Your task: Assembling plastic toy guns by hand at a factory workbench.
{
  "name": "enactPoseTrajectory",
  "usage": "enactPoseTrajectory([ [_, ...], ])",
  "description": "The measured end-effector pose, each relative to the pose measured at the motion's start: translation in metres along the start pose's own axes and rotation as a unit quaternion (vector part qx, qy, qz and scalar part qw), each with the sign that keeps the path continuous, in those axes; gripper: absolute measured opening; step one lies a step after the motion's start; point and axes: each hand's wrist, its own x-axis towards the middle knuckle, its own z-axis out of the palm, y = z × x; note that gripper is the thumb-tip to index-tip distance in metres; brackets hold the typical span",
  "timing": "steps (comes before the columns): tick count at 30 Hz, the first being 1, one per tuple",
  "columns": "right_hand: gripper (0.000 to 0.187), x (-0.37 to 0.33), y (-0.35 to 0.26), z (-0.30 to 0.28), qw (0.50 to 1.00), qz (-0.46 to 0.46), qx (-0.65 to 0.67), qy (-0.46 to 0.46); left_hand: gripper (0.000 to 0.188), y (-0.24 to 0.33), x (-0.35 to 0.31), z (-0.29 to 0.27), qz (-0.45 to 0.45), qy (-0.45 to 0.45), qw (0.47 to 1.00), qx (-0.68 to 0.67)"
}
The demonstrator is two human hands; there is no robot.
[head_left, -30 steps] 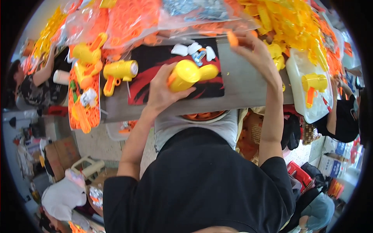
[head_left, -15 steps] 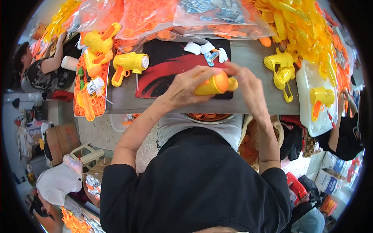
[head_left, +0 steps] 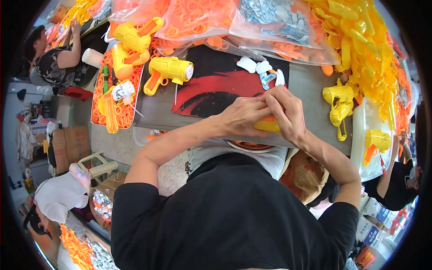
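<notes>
Clock centred on your hands. Left hand and right hand are together, both closed around a yellow part, mostly covered, at the table's near edge. Fingers overlap; can't tell how each one grips.

Surface: grey table; black-and-red mat at 10 to 11. White pieces on its far corner at 12, blue piece beside them. Yellow toy body at 10, left of the mat. Tray of orange rings past it, more yellow bodies on top. Clear bag of orange rings at 11, bag of blue pieces at 12. Yellow heap at 2, two yellow assemblies near 3, white bin between 3 and 4 with one yellow body in it.

Room: co-workers at 9:30, 8 and 4. Cartons at 9, brown paper sack at 5, bowl under the table edge at 7.
</notes>
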Motion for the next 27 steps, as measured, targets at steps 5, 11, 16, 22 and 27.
enactPoseTrajectory([
  [5, 0.041, 0.055, 0.012, 0.008, 0.966, 0.15, 0.146, -0.15, 0.074, 0.014, -0.028, -0.016, -0.08, 0.112, 0.989, -0.046],
  [11, 0.019, 0.137, 0.084, 0.095, 0.976, 0.086, -0.201, -0.022, 0.081, 0.033, -0.085, -0.04, -0.166, 0.266, 0.945, -0.096],
  [16, 0.02, 0.179, 0.088, 0.1, 0.939, 0.031, -0.322, 0.117, 0.08, 0.04, -0.122, -0.049, -0.251, 0.344, 0.896, -0.128],
  [22, 0.022, 0.197, 0.091, 0.076, 0.95, -0.054, -0.289, 0.101, 0.083, 0.032, -0.121, -0.05, -0.218, 0.336, 0.909, -0.113],
  [27, 0.022, 0.184, 0.069, 0.072, 0.957, 0.033, -0.275, 0.09, 0.086, 0.031, -0.127, -0.05, -0.205, 0.328, 0.916, -0.103],
])
